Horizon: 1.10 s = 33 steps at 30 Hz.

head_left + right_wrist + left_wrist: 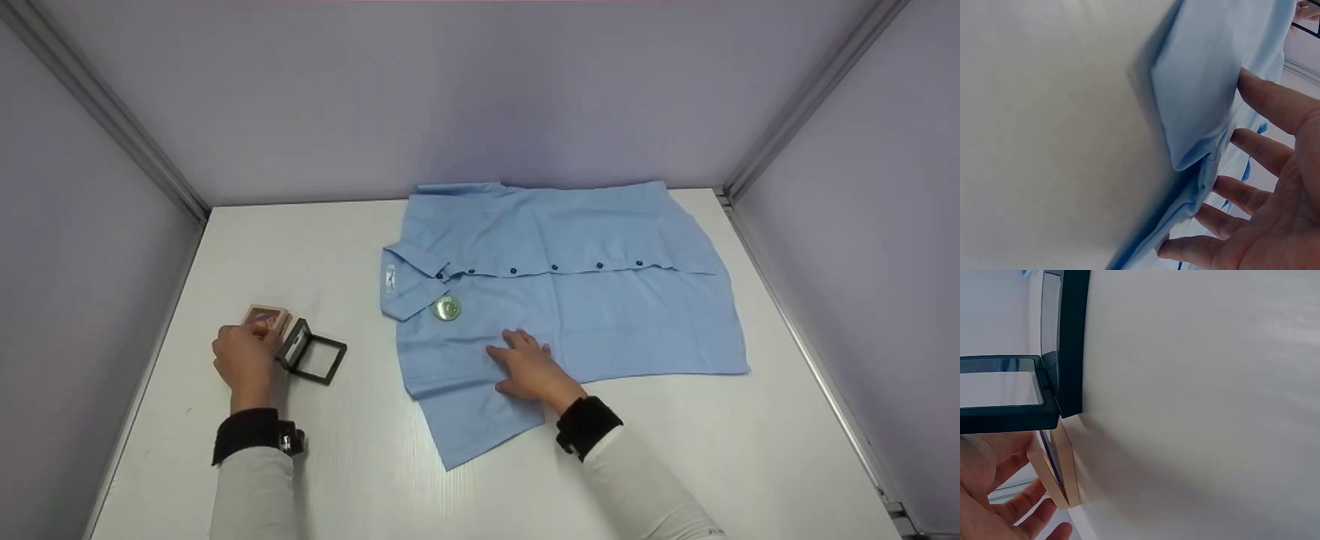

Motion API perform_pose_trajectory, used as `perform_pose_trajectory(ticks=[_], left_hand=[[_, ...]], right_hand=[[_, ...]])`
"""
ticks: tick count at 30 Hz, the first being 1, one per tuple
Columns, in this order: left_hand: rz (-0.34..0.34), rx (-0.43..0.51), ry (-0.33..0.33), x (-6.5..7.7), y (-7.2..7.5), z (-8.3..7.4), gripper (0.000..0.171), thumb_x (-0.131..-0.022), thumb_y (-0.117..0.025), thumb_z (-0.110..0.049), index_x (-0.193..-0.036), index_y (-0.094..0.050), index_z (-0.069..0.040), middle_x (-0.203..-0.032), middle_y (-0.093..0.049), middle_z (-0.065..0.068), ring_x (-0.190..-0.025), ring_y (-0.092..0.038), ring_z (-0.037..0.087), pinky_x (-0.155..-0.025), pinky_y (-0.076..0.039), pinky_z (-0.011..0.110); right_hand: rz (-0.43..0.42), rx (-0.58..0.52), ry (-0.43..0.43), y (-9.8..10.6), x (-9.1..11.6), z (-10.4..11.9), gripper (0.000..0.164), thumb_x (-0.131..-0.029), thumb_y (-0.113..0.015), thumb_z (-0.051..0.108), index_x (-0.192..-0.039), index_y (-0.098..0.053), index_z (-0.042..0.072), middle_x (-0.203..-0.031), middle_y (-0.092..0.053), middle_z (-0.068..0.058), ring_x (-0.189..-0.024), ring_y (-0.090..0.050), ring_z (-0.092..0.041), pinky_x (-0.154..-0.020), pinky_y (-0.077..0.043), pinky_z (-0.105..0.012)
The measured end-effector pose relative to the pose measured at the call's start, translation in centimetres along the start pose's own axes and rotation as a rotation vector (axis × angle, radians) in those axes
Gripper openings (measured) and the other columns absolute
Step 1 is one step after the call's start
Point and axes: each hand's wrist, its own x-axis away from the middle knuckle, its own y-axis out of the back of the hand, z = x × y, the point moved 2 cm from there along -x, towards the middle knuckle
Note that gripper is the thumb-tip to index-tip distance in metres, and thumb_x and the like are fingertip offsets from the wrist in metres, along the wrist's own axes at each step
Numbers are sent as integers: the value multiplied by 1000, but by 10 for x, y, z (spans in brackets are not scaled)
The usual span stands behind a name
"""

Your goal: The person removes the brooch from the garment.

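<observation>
At the left of the table my left hand (pixel 245 358) touches a small tan-pink case (pixel 265 315) with a picture on its face. The left wrist view shows that case (pixel 1058 467) edge-on, its two halves slightly parted, with loosely bent fingers (pixel 1019 500) beside it; some fingertips are hidden. Just right of it, a dark green hinged case (pixel 327 375) stands unfolded, one frame flat, the other raised. My right hand (pixel 534 375), fingers spread, rests on a light blue buttoned shirt (pixel 630 322) near its front sleeve (pixel 472 431). In the right wrist view, fingertips (pixel 1247 79) touch the fabric.
A round green tin or badge (pixel 447 307) lies on the shirt by the collar (pixel 409 300). The shirt spreads across the white table (pixel 330 255), its collar to the left. Grey panels (pixel 480 97) enclose the back and both sides.
</observation>
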Motion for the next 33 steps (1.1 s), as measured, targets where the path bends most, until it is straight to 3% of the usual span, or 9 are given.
perform_pose_trajectory(ticks=[10, 14, 18, 23, 29, 33], left_hand=[[69, 70, -8, -1, 4, 3, 31, -89, -66, -15, -101, -66, 13, -137, -38, 36, -127, -36, 51, -96, -35, 64], [153, 86, 33, -8, 5, 6, 47, -90, -65, -22, -123, -55, 11, -138, -36, 35, -123, -39, 48, -97, -35, 60], [215, 109, 89, -15, 3, 11, 72, -93, -62, -34, -145, -34, 8, -141, -32, 36, -125, -39, 48, -101, -35, 58], [254, 104, 112, -18, 1, 16, 79, -96, -59, -32, -150, -20, 9, -144, -28, 38, -131, -35, 50, -106, -32, 56], [258, 90, 123, -17, 1, 16, 79, -95, -60, -28, -149, -20, 12, -143, -32, 39, -131, -36, 50, -107, -33, 55], [251, 61, 119, -16, 3, 14, 78, -93, -63, -30, -145, -27, 16, -137, -39, 39, -125, -44, 49, -101, -38, 55]], right_hand=[[-4, 1, 6, 1, 1, 1, 62, -85, -77, 24, -141, -54, 13, -153, -32, -20, -142, -21, -42, -102, -22, -73], [-6, -2, 15, 2, 2, 2, 60, -85, -77, 23, -140, -55, 12, -152, -33, -20, -142, -22, -43, -101, -24, -74], [-6, 0, 17, 2, 2, 2, 59, -85, -77, 22, -140, -55, 12, -152, -33, -21, -142, -22, -43, -100, -24, -74], [-2, 5, 12, 0, 0, 1, 60, -85, -77, 22, -141, -55, 13, -152, -33, -20, -142, -22, -43, -101, -23, -74], [-3, 3, 10, 1, 0, 2, 60, -85, -77, 22, -141, -55, 13, -152, -33, -20, -142, -22, -43, -102, -23, -74], [0, -1, 8, 1, 1, 2, 60, -85, -77, 22, -141, -55, 13, -153, -32, -20, -142, -21, -43, -102, -22, -73]])
